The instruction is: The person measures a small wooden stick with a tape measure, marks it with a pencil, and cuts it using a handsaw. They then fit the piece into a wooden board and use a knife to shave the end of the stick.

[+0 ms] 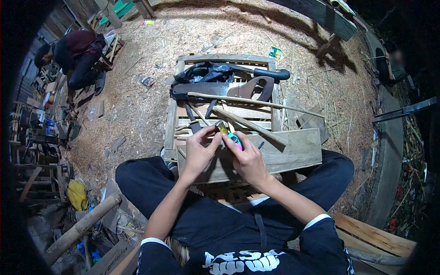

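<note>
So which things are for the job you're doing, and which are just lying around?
Seem part of the job:
- tape measure, in the right hand, with the left hand at its yellow end
- wide board under the hands, probably

Just lying about now:
- hand saw
- black plastic bag
- long thin stick
- yellow bag or cloth
</note>
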`<state>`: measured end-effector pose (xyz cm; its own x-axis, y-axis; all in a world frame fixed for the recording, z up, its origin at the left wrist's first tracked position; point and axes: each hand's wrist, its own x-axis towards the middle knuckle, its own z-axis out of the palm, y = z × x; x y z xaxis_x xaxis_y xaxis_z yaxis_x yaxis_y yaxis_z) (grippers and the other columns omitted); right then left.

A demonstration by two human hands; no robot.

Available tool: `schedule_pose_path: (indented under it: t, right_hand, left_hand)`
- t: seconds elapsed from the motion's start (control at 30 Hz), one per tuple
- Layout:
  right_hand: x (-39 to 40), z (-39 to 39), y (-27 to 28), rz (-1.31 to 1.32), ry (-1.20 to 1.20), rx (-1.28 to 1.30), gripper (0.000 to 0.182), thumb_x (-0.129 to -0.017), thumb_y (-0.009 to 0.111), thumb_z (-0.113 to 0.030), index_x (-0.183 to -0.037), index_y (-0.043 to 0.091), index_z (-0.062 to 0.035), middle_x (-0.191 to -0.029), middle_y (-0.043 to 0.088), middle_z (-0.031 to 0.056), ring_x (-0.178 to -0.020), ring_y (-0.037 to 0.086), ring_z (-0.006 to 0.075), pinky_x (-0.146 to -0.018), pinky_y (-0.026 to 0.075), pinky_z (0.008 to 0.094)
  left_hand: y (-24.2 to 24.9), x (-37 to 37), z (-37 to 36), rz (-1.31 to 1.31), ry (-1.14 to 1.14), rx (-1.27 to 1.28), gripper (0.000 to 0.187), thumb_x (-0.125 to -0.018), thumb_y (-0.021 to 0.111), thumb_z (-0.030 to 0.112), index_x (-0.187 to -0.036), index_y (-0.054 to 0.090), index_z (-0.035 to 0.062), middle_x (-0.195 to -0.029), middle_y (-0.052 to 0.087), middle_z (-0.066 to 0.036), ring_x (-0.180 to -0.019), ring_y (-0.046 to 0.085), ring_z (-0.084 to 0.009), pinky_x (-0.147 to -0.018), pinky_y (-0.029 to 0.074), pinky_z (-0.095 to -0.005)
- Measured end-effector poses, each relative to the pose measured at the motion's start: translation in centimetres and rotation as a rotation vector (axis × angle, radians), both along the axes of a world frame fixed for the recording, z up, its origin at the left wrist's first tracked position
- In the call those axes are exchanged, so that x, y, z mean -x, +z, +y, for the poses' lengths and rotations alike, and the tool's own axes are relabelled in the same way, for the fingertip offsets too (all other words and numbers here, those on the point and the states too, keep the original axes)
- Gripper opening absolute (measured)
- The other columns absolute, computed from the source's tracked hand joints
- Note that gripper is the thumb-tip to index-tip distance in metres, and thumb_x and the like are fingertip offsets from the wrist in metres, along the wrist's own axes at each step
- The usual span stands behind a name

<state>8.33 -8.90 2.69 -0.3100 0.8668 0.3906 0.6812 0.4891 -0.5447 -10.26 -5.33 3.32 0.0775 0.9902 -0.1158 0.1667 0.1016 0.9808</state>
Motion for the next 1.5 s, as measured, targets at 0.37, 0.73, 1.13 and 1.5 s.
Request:
schedule_pose_path:
  t: [0.37, 0.73, 1.13, 1.5]
  right_hand:
    - [0.3, 0.1, 0.3, 0.033, -0.020, 0.045, 0.064, -0.088, 0.073, -0.001, -0.149, 0.059, -0.0175, -0.130, 0.058, 0.0233, -0.104, 0.069, 0.0442, -0.085, 0.059, 0.0489]
    - [0.3, 0.3, 0.0, 0.039, -0.036, 0.031, 0.064, -0.089, 0.073, -0.002, -0.149, 0.059, -0.0180, -0.132, 0.058, 0.0238, -0.104, 0.068, 0.0452, -0.085, 0.058, 0.0504]
    - [0.1, 0.3, 0.0, 0.064, -0.036, 0.065, 0.060, -0.092, 0.073, -0.003, -0.149, 0.059, -0.0188, -0.130, 0.057, 0.0239, -0.102, 0.068, 0.0459, -0.083, 0.058, 0.0508]
    - [-2.3, 2.3, 2.0, 0.166, -0.141, -0.035, 0.049, -0.090, 0.075, -0.002, -0.137, 0.066, -0.0098, -0.129, 0.060, 0.0232, -0.105, 0.069, 0.0431, -0.088, 0.059, 0.0482]
  left_hand:
    - [-2.7, 0.0, 0.3, -0.173, 0.050, -0.017, 0.033, -0.101, 0.073, 0.012, -0.126, 0.069, -0.0101, -0.116, 0.076, -0.014, -0.105, 0.071, -0.0144, -0.092, 0.057, -0.0284]
    - [-3.6, -0.3, 0.6, -0.289, 0.033, 0.033, 0.032, -0.103, 0.071, 0.013, -0.129, 0.066, -0.0063, -0.114, 0.075, -0.010, -0.101, 0.070, -0.0110, -0.089, 0.056, -0.0252]
    - [-1.8, -1.5, 0.3, -0.461, 0.113, 0.219, 0.030, -0.104, 0.069, 0.011, -0.128, 0.067, -0.0066, -0.115, 0.074, -0.010, -0.102, 0.069, -0.0118, -0.092, 0.055, -0.0269]
    - [-0.9, -0.4, 1.2, -0.540, 0.211, 0.201, 0.023, -0.105, 0.067, 0.013, -0.123, 0.067, -0.0021, -0.102, 0.073, -0.005, -0.085, 0.065, -0.0069, -0.072, 0.052, -0.0201]
